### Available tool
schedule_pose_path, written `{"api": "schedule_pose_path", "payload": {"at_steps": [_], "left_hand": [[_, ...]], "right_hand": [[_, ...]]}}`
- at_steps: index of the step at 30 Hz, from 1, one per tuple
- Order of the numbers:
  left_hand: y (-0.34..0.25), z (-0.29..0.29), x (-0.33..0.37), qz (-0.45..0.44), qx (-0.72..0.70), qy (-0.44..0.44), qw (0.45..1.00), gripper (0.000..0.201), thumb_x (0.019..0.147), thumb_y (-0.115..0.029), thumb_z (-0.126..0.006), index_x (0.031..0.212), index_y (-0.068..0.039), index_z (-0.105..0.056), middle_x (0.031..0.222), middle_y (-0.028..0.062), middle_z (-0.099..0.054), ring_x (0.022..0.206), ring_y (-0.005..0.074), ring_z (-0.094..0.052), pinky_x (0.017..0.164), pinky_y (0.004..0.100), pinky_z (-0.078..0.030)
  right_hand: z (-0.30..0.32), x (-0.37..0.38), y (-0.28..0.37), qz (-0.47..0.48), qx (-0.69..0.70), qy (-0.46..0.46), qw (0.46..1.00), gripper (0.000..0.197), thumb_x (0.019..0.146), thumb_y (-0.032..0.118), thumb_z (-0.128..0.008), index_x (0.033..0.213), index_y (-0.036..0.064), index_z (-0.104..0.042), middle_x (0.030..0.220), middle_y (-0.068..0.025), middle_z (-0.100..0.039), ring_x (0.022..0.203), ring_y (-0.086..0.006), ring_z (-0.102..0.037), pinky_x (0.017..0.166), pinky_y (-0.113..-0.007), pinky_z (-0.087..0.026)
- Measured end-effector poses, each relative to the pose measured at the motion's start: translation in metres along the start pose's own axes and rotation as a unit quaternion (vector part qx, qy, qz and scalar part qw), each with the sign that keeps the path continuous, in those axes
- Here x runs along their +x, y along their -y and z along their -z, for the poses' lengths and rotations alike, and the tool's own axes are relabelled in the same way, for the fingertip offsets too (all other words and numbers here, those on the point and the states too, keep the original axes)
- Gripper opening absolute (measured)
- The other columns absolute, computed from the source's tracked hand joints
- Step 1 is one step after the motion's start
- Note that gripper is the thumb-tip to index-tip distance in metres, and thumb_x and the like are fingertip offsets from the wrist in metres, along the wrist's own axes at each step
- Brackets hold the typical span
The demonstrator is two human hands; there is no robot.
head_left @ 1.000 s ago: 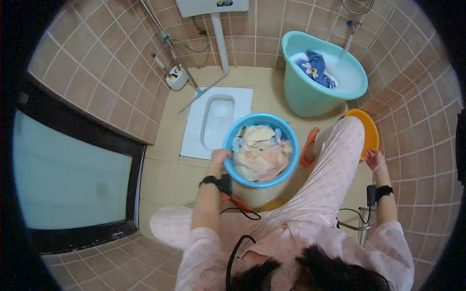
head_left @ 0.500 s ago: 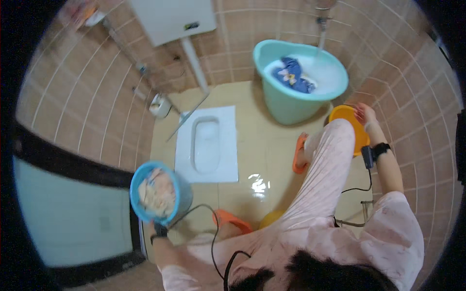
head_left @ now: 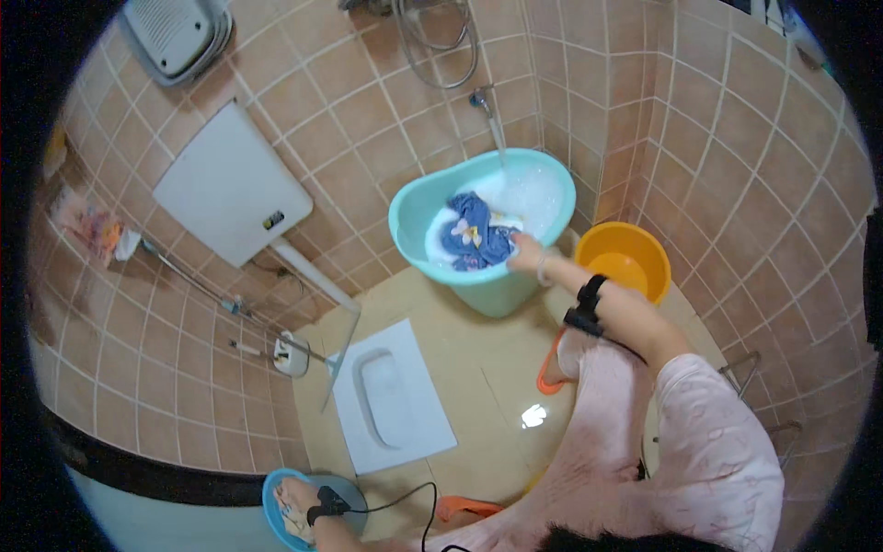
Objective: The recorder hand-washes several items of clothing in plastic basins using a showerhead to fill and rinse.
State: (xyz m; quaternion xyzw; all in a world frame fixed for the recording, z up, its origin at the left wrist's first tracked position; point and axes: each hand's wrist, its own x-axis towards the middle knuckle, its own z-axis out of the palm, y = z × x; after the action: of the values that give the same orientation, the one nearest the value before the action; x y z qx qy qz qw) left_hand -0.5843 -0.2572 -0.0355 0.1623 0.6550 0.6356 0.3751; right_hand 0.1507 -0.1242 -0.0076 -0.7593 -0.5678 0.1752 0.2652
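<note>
Since the earlier frame, the right hand (head_left: 526,250) has moved from the orange basin (head_left: 627,258) to the teal tub (head_left: 478,230), and the left hand (head_left: 296,503) has carried the blue basin (head_left: 276,486) lower, to the floor's edge beside the dark threshold.

Right hand: fingers curled over the wet blue cloth (head_left: 474,235) inside the tub, touching it at its right side; whether the grip is closed on the cloth cannot be told. Water and foam fill the tub's far half under the tap (head_left: 480,96).

Left hand: rests in or on the blue basin at the frame's lower edge; its grip cannot be told.

Tub stands in the floor's far corner against the tiled walls, with the orange basin just beside it on the right. Open floor lies between the tub and the white squat pan (head_left: 391,396).
</note>
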Motion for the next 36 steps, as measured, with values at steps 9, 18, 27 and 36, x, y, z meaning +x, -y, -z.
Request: {"api": "schedule_pose_path", "payload": {"at_steps": [9, 18, 27, 36], "left_hand": [[-0.081, -0.352, -0.034, -0.030, 0.103, 0.169, 0.980, 0.034, 0.079, -0.019, -0.056, 0.109, -0.008, -0.043, 0.080, 0.0026, -0.049, 0.064, 0.0127, -0.048, 0.052, 0.0272, -0.042], [0.014, -0.565, -0.253, -0.333, 0.545, 0.562, 0.525, 0.080, 0.071, -0.034, -0.070, 0.131, -0.001, -0.029, 0.123, 0.0201, -0.043, 0.106, 0.0321, -0.050, 0.086, 0.0387, -0.043], [0.120, -0.564, -0.308, -0.459, 0.641, 0.389, 0.477, 0.039, 0.065, -0.029, -0.062, 0.094, -0.003, -0.057, 0.093, 0.0195, -0.063, 0.093, 0.0342, -0.059, 0.085, 0.0415, -0.044], [0.087, -0.586, -0.298, -0.458, 0.628, 0.568, 0.271, 0.030, 0.066, -0.024, -0.055, 0.087, -0.002, -0.061, 0.085, 0.0202, -0.064, 0.081, 0.0335, -0.062, 0.073, 0.0430, -0.049]], "right_hand": [[-0.017, -0.035, -0.038, 0.092, -0.159, -0.027, 0.983, 0.060, 0.075, 0.007, -0.053, 0.131, 0.0116, -0.033, 0.139, -0.0152, -0.027, 0.133, -0.0360, -0.012, 0.106, -0.051, -0.015], [0.033, -0.001, -0.029, 0.027, -0.098, 0.245, 0.964, 0.058, 0.072, 0.009, -0.059, 0.127, 0.0117, -0.041, 0.136, -0.0150, -0.032, 0.131, -0.0385, -0.016, 0.103, -0.055, -0.021], [0.024, 0.030, -0.096, 0.049, -0.185, 0.013, 0.981, 0.043, 0.068, 0.007, -0.062, 0.111, 0.0049, -0.054, 0.124, -0.0166, -0.044, 0.131, -0.0352, -0.019, 0.101, -0.056, -0.022], [0.126, 0.190, -0.101, -0.137, 0.027, 0.245, 0.959, 0.027, 0.066, 0.020, -0.062, 0.088, 0.0061, -0.065, 0.091, -0.0146, -0.063, 0.077, -0.0246, -0.061, 0.063, -0.039, -0.049]]}}
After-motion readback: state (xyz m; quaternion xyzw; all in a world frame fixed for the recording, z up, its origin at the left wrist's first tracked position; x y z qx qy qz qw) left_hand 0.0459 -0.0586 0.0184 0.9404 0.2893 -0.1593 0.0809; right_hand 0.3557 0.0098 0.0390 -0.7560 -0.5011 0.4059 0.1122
